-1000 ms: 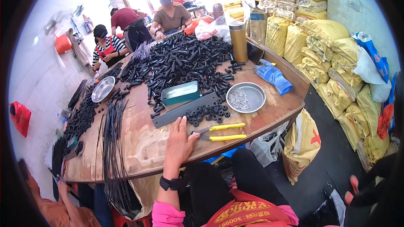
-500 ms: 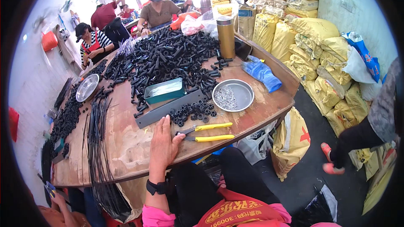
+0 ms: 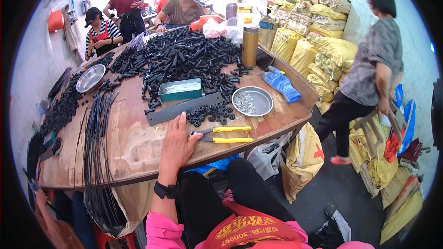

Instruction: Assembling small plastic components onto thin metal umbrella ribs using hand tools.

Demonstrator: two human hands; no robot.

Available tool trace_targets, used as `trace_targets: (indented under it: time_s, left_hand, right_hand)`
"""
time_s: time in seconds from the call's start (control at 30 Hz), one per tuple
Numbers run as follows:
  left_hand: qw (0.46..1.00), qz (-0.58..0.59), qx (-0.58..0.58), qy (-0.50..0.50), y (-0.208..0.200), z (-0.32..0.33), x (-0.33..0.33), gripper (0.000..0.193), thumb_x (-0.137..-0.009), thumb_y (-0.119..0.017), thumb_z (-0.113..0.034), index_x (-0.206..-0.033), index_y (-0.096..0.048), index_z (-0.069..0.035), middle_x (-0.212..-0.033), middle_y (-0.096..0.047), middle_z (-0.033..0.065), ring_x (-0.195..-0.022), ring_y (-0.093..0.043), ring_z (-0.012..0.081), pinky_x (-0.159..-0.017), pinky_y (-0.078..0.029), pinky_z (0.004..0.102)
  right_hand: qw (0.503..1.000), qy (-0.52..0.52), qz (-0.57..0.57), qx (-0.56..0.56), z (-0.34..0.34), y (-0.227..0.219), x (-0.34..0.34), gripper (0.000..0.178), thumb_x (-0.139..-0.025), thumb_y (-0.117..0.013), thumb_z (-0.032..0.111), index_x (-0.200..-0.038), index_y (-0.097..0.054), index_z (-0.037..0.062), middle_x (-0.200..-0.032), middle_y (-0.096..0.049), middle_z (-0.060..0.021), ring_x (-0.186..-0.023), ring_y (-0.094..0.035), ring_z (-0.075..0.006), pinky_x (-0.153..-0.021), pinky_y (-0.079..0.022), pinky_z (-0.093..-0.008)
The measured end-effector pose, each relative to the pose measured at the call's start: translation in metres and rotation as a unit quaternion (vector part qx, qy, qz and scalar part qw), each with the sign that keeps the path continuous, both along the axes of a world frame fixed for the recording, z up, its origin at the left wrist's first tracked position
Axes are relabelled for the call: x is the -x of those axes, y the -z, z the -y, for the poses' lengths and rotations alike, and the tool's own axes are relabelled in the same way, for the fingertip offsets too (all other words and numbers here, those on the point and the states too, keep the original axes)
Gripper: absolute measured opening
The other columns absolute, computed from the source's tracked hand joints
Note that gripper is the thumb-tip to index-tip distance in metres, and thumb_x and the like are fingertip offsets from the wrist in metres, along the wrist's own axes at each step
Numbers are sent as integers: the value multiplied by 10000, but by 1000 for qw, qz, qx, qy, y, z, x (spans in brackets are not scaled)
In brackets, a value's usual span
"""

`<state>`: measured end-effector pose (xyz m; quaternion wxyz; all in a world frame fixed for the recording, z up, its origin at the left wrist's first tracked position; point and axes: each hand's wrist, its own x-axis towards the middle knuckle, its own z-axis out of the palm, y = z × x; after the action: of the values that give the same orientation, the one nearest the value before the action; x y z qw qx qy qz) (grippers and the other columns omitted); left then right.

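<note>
My left hand (image 3: 177, 142) lies palm down at the table's near edge, fingers stretched out and nothing held. A dark watch is on its wrist. By its thumb are the jaws of a pair of pliers (image 3: 230, 140) with yellow handles. Just beyond the fingertips lies a flat grey metal bar (image 3: 161, 115). Beside it is a cluster of small black rings (image 3: 203, 115). A green box (image 3: 179, 93) of thin pale pins stands behind the bar. To the right, a round metal dish (image 3: 264, 106) holds small silvery bits. My right hand is out of view.
A heap of black tubular parts (image 3: 184, 55) covers the far table. Long black strands (image 3: 99, 138) hang over the left edge. A gold flask (image 3: 250, 46) and blue glove (image 3: 281, 85) lie right. Yellow sacks (image 3: 295, 46) line the wall; a person (image 3: 374, 55) walks on the right.
The person on the right has come fully into view. My view has shifted slightly; my left hand stays on the table beside the pliers. Across the table, a co-worker's head has lifted.
</note>
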<state>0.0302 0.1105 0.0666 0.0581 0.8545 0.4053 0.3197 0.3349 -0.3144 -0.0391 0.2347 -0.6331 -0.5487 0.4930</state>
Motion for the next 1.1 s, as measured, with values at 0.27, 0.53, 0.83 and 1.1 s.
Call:
trace_targets:
  time_s: [0.27, 0.53, 0.83, 1.1]
  left_hand:
    - [1000, 7, -6, 4, 3, -1, 2, 700, -831, -632, -307, -1346, -332, 60, -1278, -463, 250, -1200, -431, 386, -1003, -369, 417]
    - [1000, 21, -8, 7, 4, 2, 0, 709, -823, -646, -294, -1353, -326, 52, -1267, -474, 237, -1188, -445, 375, -992, -379, 411]
    - [1000, 19, -3, -7, 8, -6, 1, 712, -823, -646, -283, -1359, -318, 52, -1265, -473, 238, -1168, -466, 381, -976, -392, 413]
    - [1000, 20, -17, -5, 5, -4, 2, 753, -805, -673, -325, -1347, -325, 64, -1235, -490, 232, -1148, -468, 372, -967, -401, 410]
  right_hand:
    - [999, 8, 51, 0, 19, -22, 18, 167, -834, -578, 161, -931, -638, 38, -819, -652, -82, -742, -609, -193, -653, -479, -308]
    - [996, 15, 90, 12, 34, -40, 29, 171, -834, -578, 155, -944, -638, 38, -834, -653, -89, -759, -612, -206, -668, -482, -317]
    - [991, 31, 121, 39, 63, -58, 36, 176, -834, -578, 149, -958, -638, 39, -851, -655, -98, -779, -616, -220, -684, -486, -327]
    - [989, -3, 149, 24, 44, -74, 18, 182, -834, -579, 144, -971, -638, 40, -866, -656, -106, -797, -620, -233, -699, -490, -335]
